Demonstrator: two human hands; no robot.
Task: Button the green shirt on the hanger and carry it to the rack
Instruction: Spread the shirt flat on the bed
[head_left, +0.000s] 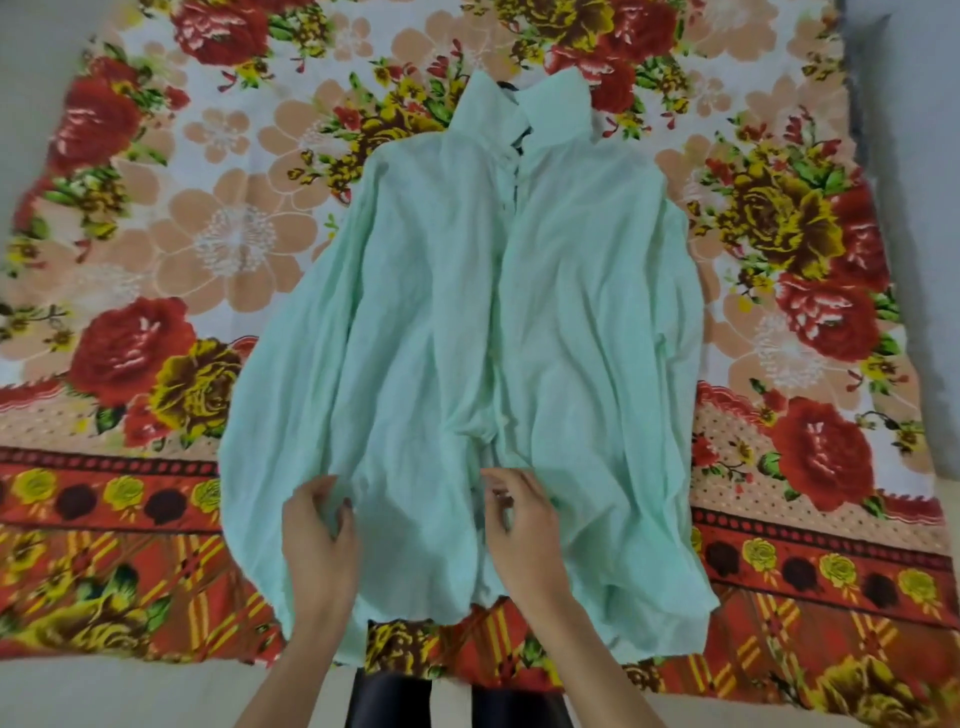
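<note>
item: the green shirt (467, 312) lies flat, front up, on a flowered blanket (156, 234). its collar (550, 98) is at the far end and its hem (415, 616) is nearest the person. a dark part of the hanger (506, 85) shows inside the collar; the rest is under the cloth. the rack is not in view.

hands: the left hand (322, 535) sits low on the front panel at the person's left, fingers curled in, with a fold of cloth pinched between thumb and fingertips. the right hand (519, 519) is at the front opening (498, 364) close to the hem. its fingers are bent onto the edge and appear to nip it, though the hand itself partly hides the exact hold.

status: judged to be buttoning at the lowest part of the front. the two panels meet along the opening higher up, but single buttons are too small to confirm.

recommendations for this step:
- draw the left panel toward the opening so both edges overlap evenly, without bunching.
- line up the hems first, so that button and hole match and none is skipped.
- hold the buttonhole edge taut with one hand and feed the button through with the other.
- keep pulls light and sideways; a tug toward the hem could drag the shirt off the hanger shoulders.
- smooth the wrinkled cloth near the hem before lifting.
</note>
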